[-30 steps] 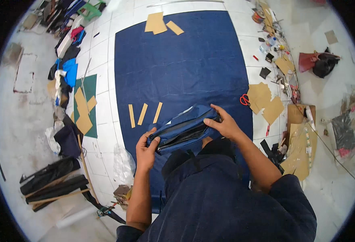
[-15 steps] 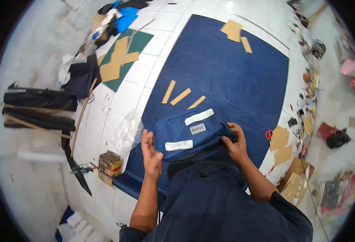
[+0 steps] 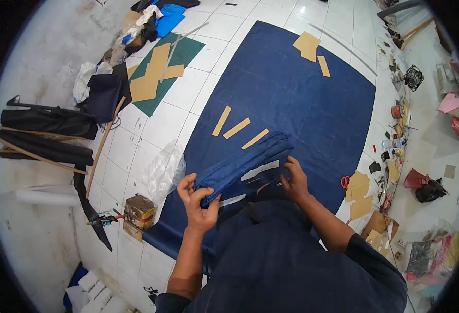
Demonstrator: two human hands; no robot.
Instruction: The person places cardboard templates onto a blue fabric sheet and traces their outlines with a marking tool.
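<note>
A dark blue fabric bag [image 3: 242,163] is held up in front of my body, tilted so that its long padded, seamed side shows. White label strips on its flat face are partly visible along the lower edge. My left hand [image 3: 201,207] grips the left end, fingers bent over it and thumb beneath. At the right end, my right hand [image 3: 295,181] holds the bag's edge, some fingertips hidden behind it. Below the bag lies a large sheet of navy cloth [image 3: 313,109] spread on the tiled floor. Three narrow tan card strips [image 3: 236,128] rest on the cloth just beyond the bag.
Left are a clear plastic bag [image 3: 165,169], a worn tin box [image 3: 139,211], a wooden stick [image 3: 106,146] and a green sheet [image 3: 188,55] under tan card pieces [image 3: 151,78]. To the right lie red-handled scissors [image 3: 345,181], card patterns [image 3: 359,194] and small clutter along the wall.
The bag has been turned from its labelled face to its long side. My left hand has closed from outstretched fingers onto the bag's left end; my right hand has shifted slightly down.
</note>
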